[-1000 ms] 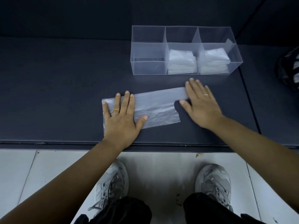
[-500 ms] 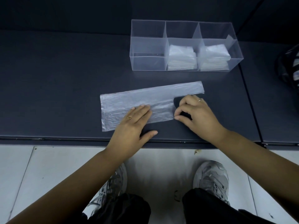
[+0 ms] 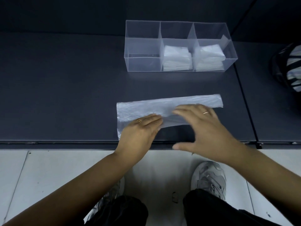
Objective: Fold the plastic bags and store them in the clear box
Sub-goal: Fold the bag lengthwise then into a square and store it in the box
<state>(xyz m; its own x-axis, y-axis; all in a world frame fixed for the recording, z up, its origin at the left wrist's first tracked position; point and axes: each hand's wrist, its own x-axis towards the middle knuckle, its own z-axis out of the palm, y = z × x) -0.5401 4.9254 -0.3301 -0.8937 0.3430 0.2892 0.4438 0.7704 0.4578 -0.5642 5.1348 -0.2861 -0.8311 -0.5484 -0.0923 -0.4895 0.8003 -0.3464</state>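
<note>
Slippage is the chief worry. Thin and slick, the plastic bag (image 3: 187, 101) lies as a long strip flat on the dark worktop (image 3: 65, 95), close to its front edge and well apart from the clear box (image 3: 143, 46) behind it. The left hand (image 3: 140, 129) rests flat on the bag's near left part, fingers straight, gripping nothing. The right hand (image 3: 205, 128) is spread open over the middle; it is blurred, and I cannot tell whether it touches the film. Between the hands the near side looks partly turned up. A sideways sweep could skid the film on the smooth surface and leave the crease crooked, or trapped air could spring the layers apart. A lopsided packet would sit badly in the box, whose left compartment looks empty beside two stacks (image 3: 176, 58).
</note>
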